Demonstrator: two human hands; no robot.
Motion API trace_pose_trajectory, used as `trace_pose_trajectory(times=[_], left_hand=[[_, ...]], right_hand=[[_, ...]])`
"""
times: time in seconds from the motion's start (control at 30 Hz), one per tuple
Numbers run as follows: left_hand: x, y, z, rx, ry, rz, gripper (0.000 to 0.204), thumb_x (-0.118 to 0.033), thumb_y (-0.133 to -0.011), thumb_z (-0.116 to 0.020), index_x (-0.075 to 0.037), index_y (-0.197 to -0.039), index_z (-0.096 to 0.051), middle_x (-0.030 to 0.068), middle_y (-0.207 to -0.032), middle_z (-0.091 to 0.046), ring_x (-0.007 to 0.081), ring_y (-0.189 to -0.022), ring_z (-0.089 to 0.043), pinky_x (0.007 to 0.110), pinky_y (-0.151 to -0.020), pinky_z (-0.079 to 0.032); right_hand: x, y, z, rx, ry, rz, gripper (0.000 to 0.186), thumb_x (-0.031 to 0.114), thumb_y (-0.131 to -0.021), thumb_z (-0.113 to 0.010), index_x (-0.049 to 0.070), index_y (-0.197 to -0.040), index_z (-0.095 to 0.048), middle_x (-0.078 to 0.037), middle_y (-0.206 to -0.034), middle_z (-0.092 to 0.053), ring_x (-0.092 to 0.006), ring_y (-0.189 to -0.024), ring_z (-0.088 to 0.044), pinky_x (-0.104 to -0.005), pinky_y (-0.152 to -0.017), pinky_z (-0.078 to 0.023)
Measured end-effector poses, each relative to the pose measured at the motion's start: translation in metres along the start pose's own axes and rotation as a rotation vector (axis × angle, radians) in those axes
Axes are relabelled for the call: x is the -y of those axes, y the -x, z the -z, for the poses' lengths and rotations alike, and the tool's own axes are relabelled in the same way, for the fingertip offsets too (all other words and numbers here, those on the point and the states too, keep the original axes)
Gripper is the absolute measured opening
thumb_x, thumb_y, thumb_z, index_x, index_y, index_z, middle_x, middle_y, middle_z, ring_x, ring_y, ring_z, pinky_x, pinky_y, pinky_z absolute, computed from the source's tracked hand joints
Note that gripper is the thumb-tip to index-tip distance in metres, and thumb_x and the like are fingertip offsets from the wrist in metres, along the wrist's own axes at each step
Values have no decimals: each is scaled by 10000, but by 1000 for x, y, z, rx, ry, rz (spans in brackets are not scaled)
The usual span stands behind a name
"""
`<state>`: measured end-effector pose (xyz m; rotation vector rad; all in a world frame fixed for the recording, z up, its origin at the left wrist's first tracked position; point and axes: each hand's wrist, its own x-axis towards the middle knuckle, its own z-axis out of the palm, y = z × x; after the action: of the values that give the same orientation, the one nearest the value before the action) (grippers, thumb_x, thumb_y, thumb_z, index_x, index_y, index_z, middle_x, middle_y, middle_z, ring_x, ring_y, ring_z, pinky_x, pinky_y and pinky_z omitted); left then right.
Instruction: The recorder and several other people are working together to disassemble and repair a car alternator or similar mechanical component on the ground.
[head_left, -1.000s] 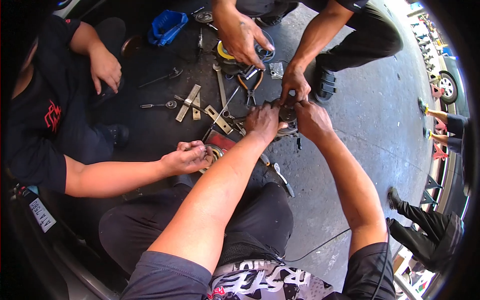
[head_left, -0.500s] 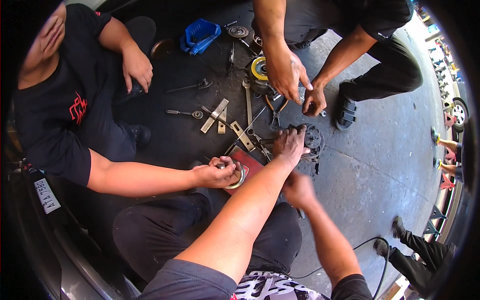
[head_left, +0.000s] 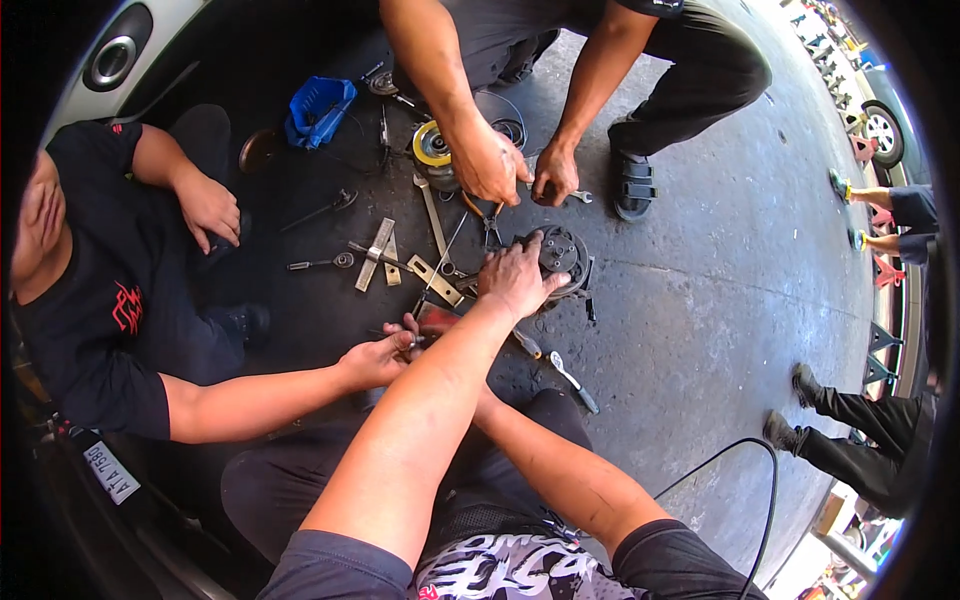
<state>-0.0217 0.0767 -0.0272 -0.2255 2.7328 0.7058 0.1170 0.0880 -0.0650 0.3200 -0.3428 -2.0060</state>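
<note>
My left hand [head_left: 520, 283] is closed around the near left side of a round, dark metal machine part [head_left: 562, 255] standing on the floor. Its thumb lies along the part's lower rim. My right forearm [head_left: 570, 462] passes beneath my left forearm, which hides the right hand and its fingers. Right of my forearms lie a ratchet handle [head_left: 574, 382] and a grey-and-orange tool handle [head_left: 527, 343]. Partly covered by my left forearm is a red object [head_left: 437, 319]. Close to it, another person's hand [head_left: 385, 358] pinches something small that I cannot make out.
Across from me, a person's two hands [head_left: 492, 170] are beside a spanner [head_left: 580, 196]. Near them lie a yellow-ringed round part [head_left: 432, 145], orange-handled pliers [head_left: 487, 212], a long wrench [head_left: 430, 212] and metal bars [head_left: 375, 255]. A blue container [head_left: 320, 110] stands farther left. A black cable [head_left: 745, 442] crosses the right side.
The view has shifted, moving the scene leftward. My right hand has gone left, behind my left forearm, uncovering the ratchet. My left hand stays on the round part.
</note>
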Motion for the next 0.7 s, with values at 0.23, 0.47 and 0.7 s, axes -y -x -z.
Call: trace_pose_trajectory(times=[0.23,0.47,0.7], left_hand=[[1,-6,8,95,32,-26,826,-651,-902,-547,-182,-1542,-315,209,-1249,-639,395,-1160,-607,529,-1021,-423],[0,-7,5,54,4,-20,787,-608,-881,-615,-181,-1494,-369,189,-1224,-658,356,-1143,-633,499,-997,-448],[-2,-7,7,59,-9,-25,765,-610,-888,-603,-171,-1474,-378,203,-1203,-667,361,-1145,-637,496,-981,-462]], right_hand=[[16,20,-19,-156,1265,120,460,203,-957,-615,91,-1397,-538,-124,-1436,-538,-237,-1350,-485,-373,-1117,-387],[42,69,-72,-286,1894,86,264,27,-911,-645,-17,-1167,-601,-130,-1080,-687,-213,-1003,-655,-371,-913,-515],[75,129,-85,-303,1203,167,197,91,-901,-703,41,-1040,-573,-159,-1305,-630,-258,-1144,-613,-420,-1026,-444]])
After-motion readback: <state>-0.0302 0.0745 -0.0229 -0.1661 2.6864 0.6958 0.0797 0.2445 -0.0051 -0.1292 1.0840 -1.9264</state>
